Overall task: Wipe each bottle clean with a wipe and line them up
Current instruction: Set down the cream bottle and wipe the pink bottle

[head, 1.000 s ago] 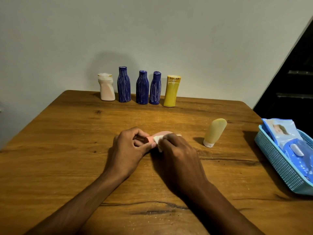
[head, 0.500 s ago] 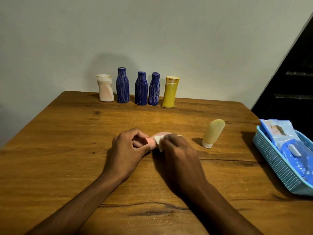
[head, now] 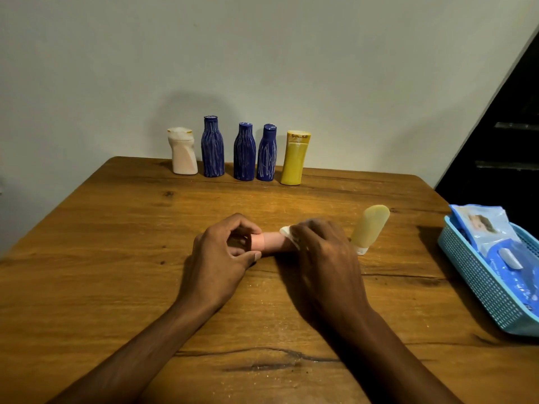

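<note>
A small pink bottle [head: 269, 242] lies sideways at the table's middle. My left hand [head: 221, 258] pinches its cap end between thumb and fingers. My right hand [head: 320, 255] wraps a white wipe [head: 287, 231] around the bottle's body; most of the wipe is hidden under my fingers. Along the back edge stands a row: a white bottle [head: 182, 151], three blue bottles [head: 213, 147] [head: 244, 151] [head: 267, 153] and a yellow bottle [head: 294, 157]. A pale yellow tube [head: 369, 227] stands on its cap just right of my right hand.
A light blue basket [head: 478, 281] sits at the table's right edge with wipe packs [head: 484, 228] inside. The wooden table [head: 116, 243] meets a wall at the back. A dark stairway is at the far right.
My right hand has slid the wipe to the right along the pink bottle, so more of its pink body shows. The left hand keeps its hold on the cap end.
</note>
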